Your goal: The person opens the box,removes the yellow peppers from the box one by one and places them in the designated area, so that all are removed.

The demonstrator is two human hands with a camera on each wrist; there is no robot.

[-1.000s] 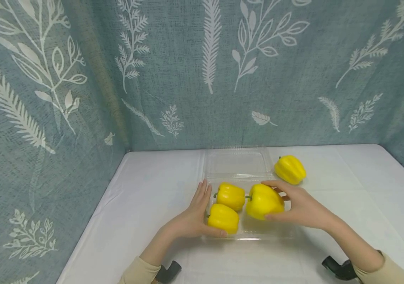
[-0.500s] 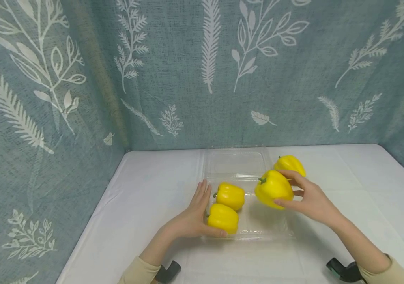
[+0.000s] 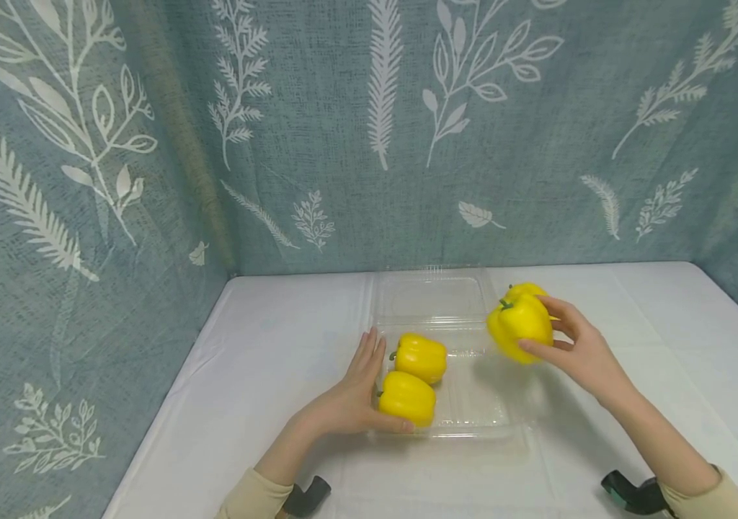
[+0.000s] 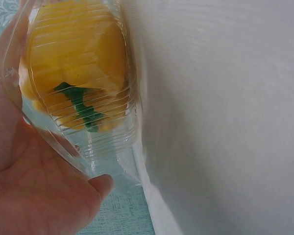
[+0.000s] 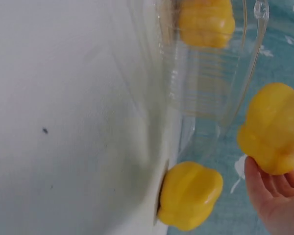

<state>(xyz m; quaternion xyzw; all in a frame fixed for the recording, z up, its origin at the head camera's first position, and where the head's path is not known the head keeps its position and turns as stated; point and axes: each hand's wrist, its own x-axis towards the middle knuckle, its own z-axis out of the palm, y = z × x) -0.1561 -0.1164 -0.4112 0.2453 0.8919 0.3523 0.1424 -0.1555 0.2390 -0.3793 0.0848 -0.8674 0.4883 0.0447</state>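
Observation:
A clear plastic container (image 3: 473, 389) lies with its lid folded back; two yellow bell peppers sit in its left half, one behind (image 3: 422, 358) and one in front (image 3: 407, 400). My left hand (image 3: 349, 404) rests along the container's left side, fingers straight, thumb at the front edge; the left wrist view shows this palm (image 4: 34, 181) against the clear wall. My right hand (image 3: 586, 353) grips a third yellow pepper (image 3: 525, 328) above the container's back right corner. In the right wrist view that held pepper (image 5: 274, 127) is raised off the table, fingertips on it.
A fourth yellow pepper (image 3: 525, 288) stands on the white table behind the held one, partly hidden; the right wrist view shows it whole (image 5: 188, 196). The open lid (image 3: 430, 297) lies toward the back. A patterned blue-green curtain (image 3: 343, 144) hangs behind and at the sides.
My right hand has lifted its pepper from the container's right half and carried it back and to the right, partly covering the fourth pepper. My left hand has stayed in place.

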